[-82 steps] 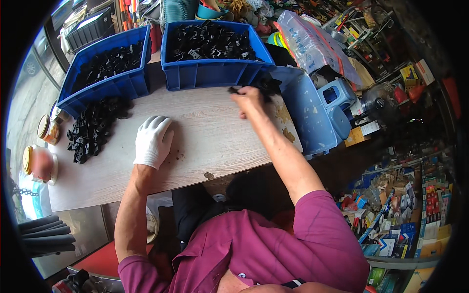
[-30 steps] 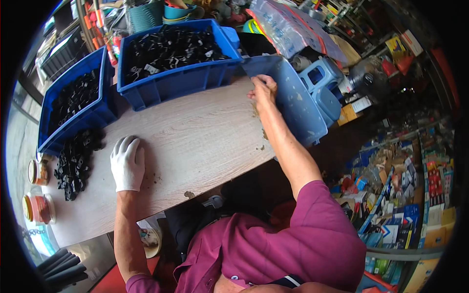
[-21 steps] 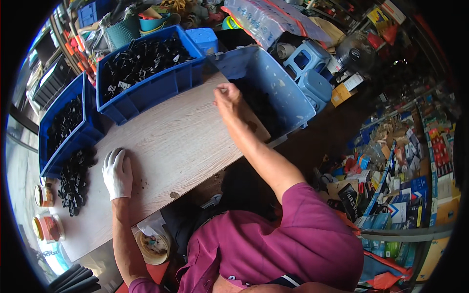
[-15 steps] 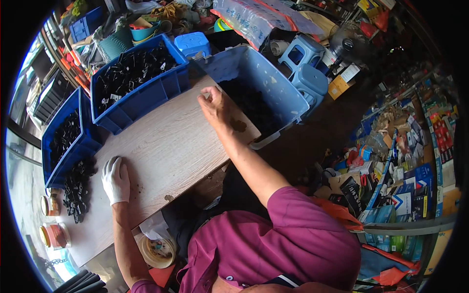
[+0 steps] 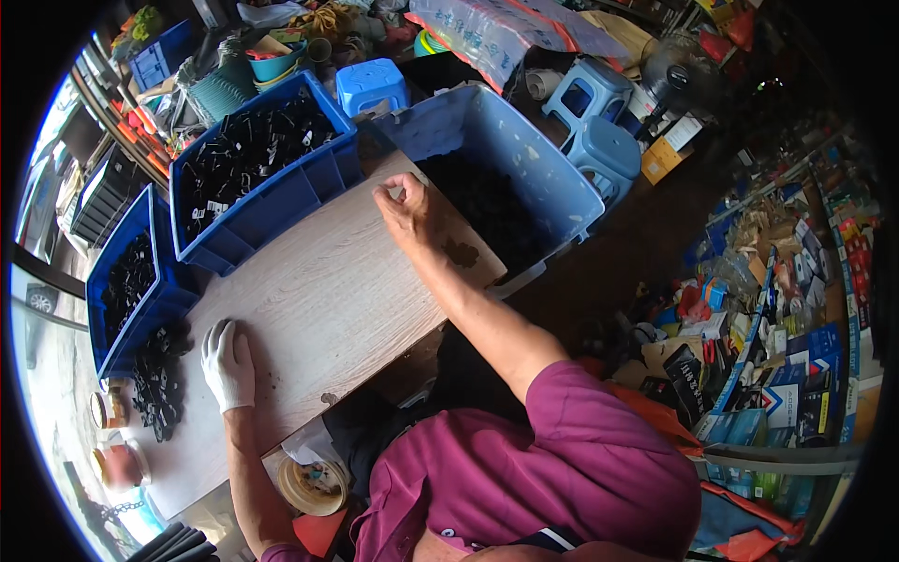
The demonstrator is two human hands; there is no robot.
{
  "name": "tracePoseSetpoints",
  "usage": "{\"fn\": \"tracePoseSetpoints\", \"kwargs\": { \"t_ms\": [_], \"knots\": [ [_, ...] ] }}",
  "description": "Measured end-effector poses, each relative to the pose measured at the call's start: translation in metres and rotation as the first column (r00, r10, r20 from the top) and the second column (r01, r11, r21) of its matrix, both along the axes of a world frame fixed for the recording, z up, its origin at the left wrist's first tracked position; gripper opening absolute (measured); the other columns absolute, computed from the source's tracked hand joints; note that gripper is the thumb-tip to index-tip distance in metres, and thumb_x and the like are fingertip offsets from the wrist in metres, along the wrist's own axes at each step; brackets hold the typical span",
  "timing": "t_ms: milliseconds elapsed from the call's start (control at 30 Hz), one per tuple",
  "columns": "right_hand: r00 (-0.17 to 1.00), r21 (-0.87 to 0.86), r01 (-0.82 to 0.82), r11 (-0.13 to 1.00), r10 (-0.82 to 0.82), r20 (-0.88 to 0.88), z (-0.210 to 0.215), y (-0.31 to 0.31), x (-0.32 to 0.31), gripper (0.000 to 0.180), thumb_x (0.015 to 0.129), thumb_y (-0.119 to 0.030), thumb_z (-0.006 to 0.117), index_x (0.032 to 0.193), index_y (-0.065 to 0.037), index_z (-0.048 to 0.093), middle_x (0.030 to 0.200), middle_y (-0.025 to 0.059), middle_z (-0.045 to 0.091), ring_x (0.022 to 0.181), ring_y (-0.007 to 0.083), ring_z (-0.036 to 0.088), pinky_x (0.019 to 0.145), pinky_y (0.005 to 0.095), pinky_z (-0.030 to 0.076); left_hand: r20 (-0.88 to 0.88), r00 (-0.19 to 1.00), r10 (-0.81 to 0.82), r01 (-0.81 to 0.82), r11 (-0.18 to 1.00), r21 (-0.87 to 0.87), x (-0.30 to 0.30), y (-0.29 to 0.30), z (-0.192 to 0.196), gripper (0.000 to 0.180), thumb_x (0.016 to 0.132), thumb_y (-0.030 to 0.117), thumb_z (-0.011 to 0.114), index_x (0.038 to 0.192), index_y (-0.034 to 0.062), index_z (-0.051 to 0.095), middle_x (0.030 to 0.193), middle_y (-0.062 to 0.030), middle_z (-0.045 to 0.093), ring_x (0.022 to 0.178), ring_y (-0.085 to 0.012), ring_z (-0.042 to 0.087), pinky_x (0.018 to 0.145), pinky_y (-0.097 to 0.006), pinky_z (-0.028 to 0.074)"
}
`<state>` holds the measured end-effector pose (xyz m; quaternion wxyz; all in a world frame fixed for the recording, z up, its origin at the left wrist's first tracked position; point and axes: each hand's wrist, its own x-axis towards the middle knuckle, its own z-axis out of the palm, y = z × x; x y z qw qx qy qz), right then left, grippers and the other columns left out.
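The right hand (image 5: 405, 208), bare, sits a little above the middle of the frame on the far edge of the pale wooden tabletop (image 5: 328, 309), its fingers curled together at the tips; whether anything is pinched between them cannot be told. It is just beside the large light-blue tub (image 5: 552, 183) at upper centre, which holds dark parts. The left hand (image 5: 228, 363), in a white glove, lies flat and spread on the tabletop at lower left, holding nothing, near a loose heap of black parts (image 5: 157, 379) at the table's left end.

Compared with the picture half a second earlier, the right hand remains at the table's edge by the tub and the gloved hand has not left its spot; the whole scene has slid slightly in the view as the head turned.

Two dark-blue bins of black parts stand along the far side: one (image 5: 272, 201) at upper left of centre, another (image 5: 126, 290) at far left. Two light-blue plastic stools (image 5: 599, 122) stand at upper right. A clear plastic-wrapped bundle with red ends (image 5: 496, 33) lies along the top edge. A small tan carton (image 5: 663, 159) sits right of the stools. Blue and white printed boxes (image 5: 796, 375) crowd the right edge.
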<state>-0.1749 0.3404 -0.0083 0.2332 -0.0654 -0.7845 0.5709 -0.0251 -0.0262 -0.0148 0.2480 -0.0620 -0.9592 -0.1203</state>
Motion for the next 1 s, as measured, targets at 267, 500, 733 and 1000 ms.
{"fn": "tracePoseSetpoints", "kwargs": {
  "t_ms": [267, 500, 733, 1000],
  "knots": [
    [0.991, -0.338, 0.001, 0.941, -0.045, -0.124, -0.012, 0.000, -0.052, 0.030, 0.090, -0.032, 0.073, 0.099, -0.004, 0.067, 0.067, 0.0032, 0.060, 0.060, 0.0108, 0.056, 0.052, 0.0299, 0.045, 0.102, 0.992, -0.068, 0.049, 0.982, 0.181, 0.001, -0.003, 0.026, 0.034, 0.093, 0.005, 0.069, 0.127, 0.0018, 0.068, 0.132, -0.0187, 0.067, 0.125, -0.0348, 0.062, 0.108, -0.042, 0.048],
    [0.982, -0.189, 0.183, 0.965, -0.190, -0.016, 0.001, -0.007, -0.083, 0.038, 0.089, -0.038, 0.066, 0.104, -0.004, 0.070, 0.083, 0.0173, 0.071, 0.077, 0.0313, 0.070, 0.069, 0.0408, 0.053, -0.212, 0.975, -0.071, 0.085, 0.995, 0.057, -0.061, 0.008, 0.108, 0.040, 0.099, 0.006, 0.066, 0.139, 0.0015, 0.063, 0.140, -0.0171, 0.064, 0.131, -0.0303, 0.061, 0.113, -0.039, 0.046],
    [0.992, -0.186, 0.111, 0.976, -0.119, -0.030, -0.002, -0.015, -0.086, 0.038, 0.089, -0.037, 0.068, 0.104, -0.002, 0.070, 0.087, 0.0221, 0.072, 0.082, 0.0361, 0.072, 0.072, 0.0445, 0.055, -0.001, 0.999, 0.048, -0.048, 0.999, 0.023, -0.164, 0.014, 0.133, 0.051, 0.102, 0.033, 0.064, 0.147, 0.0092, 0.058, 0.140, -0.0144, 0.065, 0.126, -0.0290, 0.065, 0.108, -0.037, 0.049],
    [0.993, -0.180, 0.098, 0.979, -0.108, -0.046, -0.013, -0.013, -0.104, 0.030, 0.085, -0.030, 0.071, 0.099, -0.003, 0.071, 0.083, 0.0203, 0.070, 0.078, 0.0325, 0.069, 0.071, 0.0420, 0.054, 0.366, 0.917, -0.159, 0.147, 0.987, 0.059, -0.262, 0.005, 0.093, 0.068, 0.095, 0.033, 0.068, 0.155, 0.0092, 0.047, 0.148, -0.0236, 0.055, 0.138, -0.0329, 0.054, 0.115, -0.039, 0.042]
  ]
}}
